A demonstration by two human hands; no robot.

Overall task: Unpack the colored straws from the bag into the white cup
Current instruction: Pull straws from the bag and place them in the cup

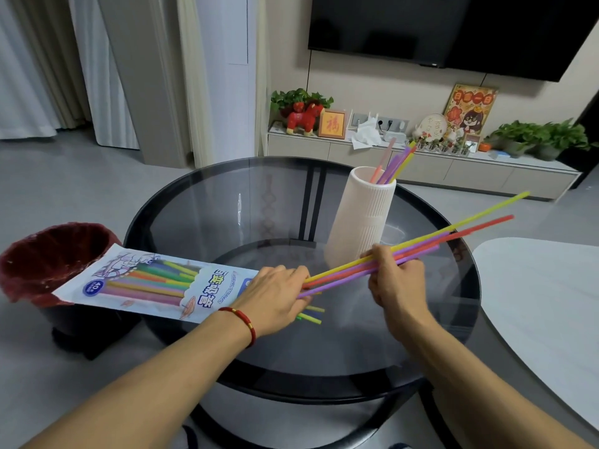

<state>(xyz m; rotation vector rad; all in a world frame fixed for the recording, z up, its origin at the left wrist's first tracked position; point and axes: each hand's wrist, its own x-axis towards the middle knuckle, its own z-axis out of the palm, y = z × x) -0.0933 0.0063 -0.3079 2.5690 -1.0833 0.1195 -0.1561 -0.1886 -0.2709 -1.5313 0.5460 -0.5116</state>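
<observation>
The white straw bag (155, 283) lies flat across the left of the round glass table (227, 205), its far end hanging over the table's edge. My left hand (275, 296) rests on the bag's open end, fingers over the straws there. A few straw tips (311, 314) poke out beneath that hand. My right hand (397, 280) grips a bundle of yellow, red and purple straws (453, 236), which slant up to the right, their low ends at my left fingers. The ribbed white cup (363, 218) stands just behind my right hand with several straws (397, 162) in it.
A bin with a dark red liner (48, 254) stands on the floor left of the table, under the bag's far end. A white table top (544, 296) lies at the right. A low cabinet with plants and ornaments (421, 160) runs along the far wall.
</observation>
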